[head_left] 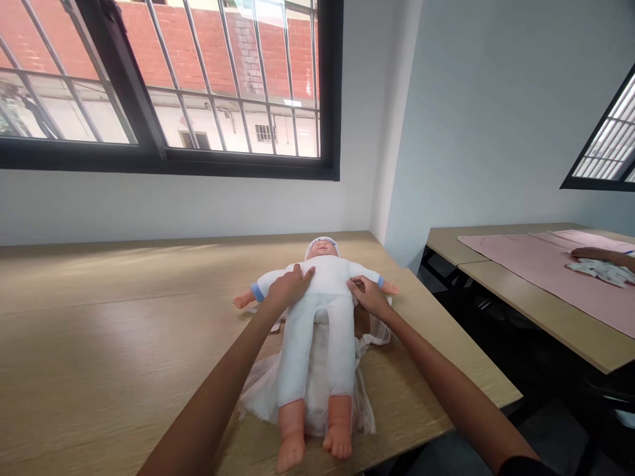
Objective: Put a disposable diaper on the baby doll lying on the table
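White fabric under the left hand (288, 288), resting on the chest of the doll (332, 272) without visible grip; to its right, at the other flank, bent-in fingers on the right hand (371, 296), cannot tell whether pinching anything. Laid face up between both hands, with cap (323, 240) on just beyond them, and with sheer cloth (262, 389) loose and crumpled underneath on the near side, not closed around the legs. Farther out, wooden table (124, 344), then well right of the right hand, pink cloth (533, 268) and another person's hand (592, 253).

A co-worker's arm (608, 256) is cut off, the back of the doll (325, 275) hidden.
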`<action>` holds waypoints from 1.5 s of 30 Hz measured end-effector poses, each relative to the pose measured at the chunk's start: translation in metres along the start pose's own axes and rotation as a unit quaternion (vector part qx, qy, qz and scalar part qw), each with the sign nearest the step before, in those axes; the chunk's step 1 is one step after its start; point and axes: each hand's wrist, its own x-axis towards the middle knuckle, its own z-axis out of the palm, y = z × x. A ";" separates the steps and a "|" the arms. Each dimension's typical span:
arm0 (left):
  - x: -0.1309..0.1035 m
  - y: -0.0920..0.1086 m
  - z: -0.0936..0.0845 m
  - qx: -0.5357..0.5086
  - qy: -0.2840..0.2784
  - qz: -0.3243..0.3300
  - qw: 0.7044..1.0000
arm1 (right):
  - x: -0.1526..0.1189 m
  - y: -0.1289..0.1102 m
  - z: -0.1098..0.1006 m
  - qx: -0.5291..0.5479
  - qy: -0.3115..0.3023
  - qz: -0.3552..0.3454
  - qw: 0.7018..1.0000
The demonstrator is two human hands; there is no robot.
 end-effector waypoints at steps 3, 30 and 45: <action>-0.001 0.002 0.002 0.019 -0.001 0.008 1.000 | -0.005 0.006 -0.019 -0.058 0.000 -0.047 0.997; -0.005 0.008 -0.003 0.070 -0.001 0.012 0.997 | -0.031 0.001 -0.076 -0.274 0.058 0.024 0.960; -0.059 0.099 0.045 -0.040 0.058 0.246 0.967 | -0.037 -0.018 -0.061 0.244 -0.032 0.007 0.969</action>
